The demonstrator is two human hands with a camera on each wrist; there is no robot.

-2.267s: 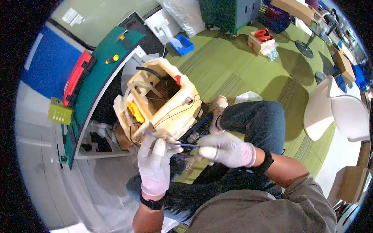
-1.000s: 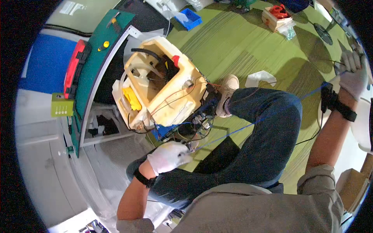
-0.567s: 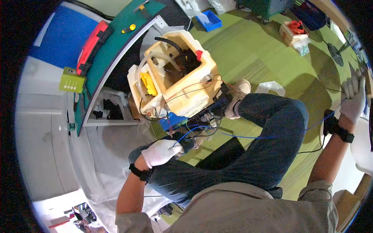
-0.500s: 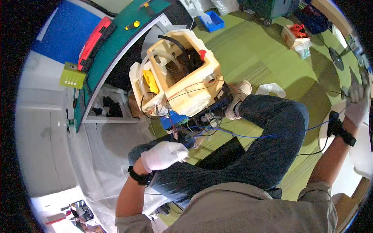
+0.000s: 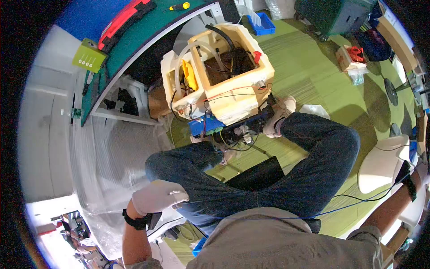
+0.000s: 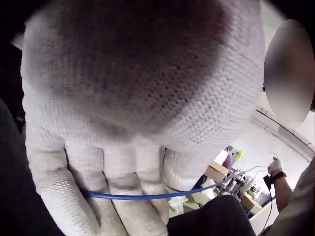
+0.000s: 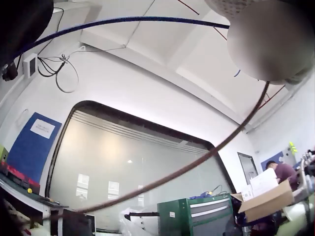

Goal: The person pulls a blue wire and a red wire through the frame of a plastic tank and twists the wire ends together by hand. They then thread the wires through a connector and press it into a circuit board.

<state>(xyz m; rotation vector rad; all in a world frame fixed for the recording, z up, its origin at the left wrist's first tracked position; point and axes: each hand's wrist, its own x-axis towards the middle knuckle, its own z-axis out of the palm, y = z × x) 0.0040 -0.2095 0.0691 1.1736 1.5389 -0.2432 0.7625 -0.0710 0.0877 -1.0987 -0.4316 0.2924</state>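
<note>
My gloved left hand (image 5: 159, 196) is over my left thigh in the head view. In the left wrist view, a blue wire (image 6: 142, 196) crosses the inner side of its bent fingers, and the hand holds it there. That same blue wire (image 5: 329, 212) runs across my lap towards the right arm. My gloved right hand (image 5: 421, 174) reaches out to the far right, partly cut off by the frame. In the right wrist view, the blue wire (image 7: 138, 19) and a brown wire (image 7: 172, 175) both lead to the right hand, which grips the blue one; its fingers are mostly hidden.
A cream plastic tank housing (image 5: 237, 101) with hoses and loose wires stands on the floor between my feet, beside a blue circuit board (image 5: 206, 125). A green-topped bench (image 5: 130, 40) is at left, a white chair (image 5: 380, 166) at right, and a black panel (image 5: 260, 175) between my legs.
The hands first worked together at the wire in front of the tank, then parted, stretching the blue wire between them. Lately both hands have moved back towards my body, drawing the wire over my lap.
</note>
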